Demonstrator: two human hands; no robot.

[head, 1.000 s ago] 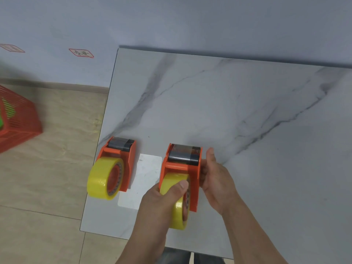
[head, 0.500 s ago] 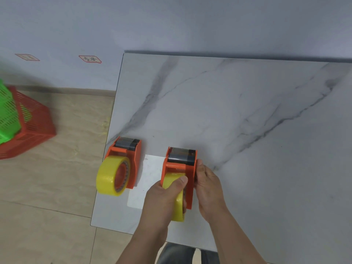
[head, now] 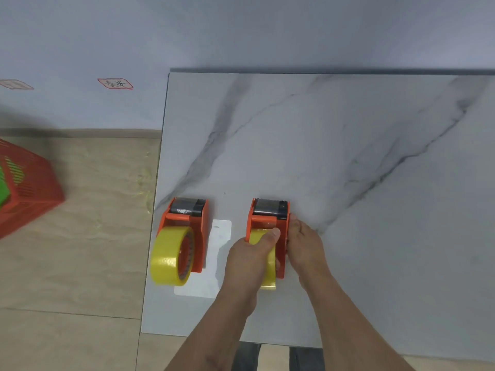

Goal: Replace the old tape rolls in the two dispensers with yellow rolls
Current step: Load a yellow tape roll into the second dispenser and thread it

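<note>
Two orange tape dispensers stand on the marble table near its front left corner. The left dispenser carries a yellow roll and nobody touches it. At the right dispenser, my left hand wraps over a second yellow roll, thumb pressed on the roll's top. My right hand grips the dispenser's right side. Most of that roll is hidden under my left hand.
A white card lies flat between the dispensers. A red mesh basket with something green inside stands on the floor at the far left. A wall runs behind the table.
The view has shifted a little. My left hand has slid further forward over the roll, and my right hand has closed tighter against the dispenser's side.
</note>
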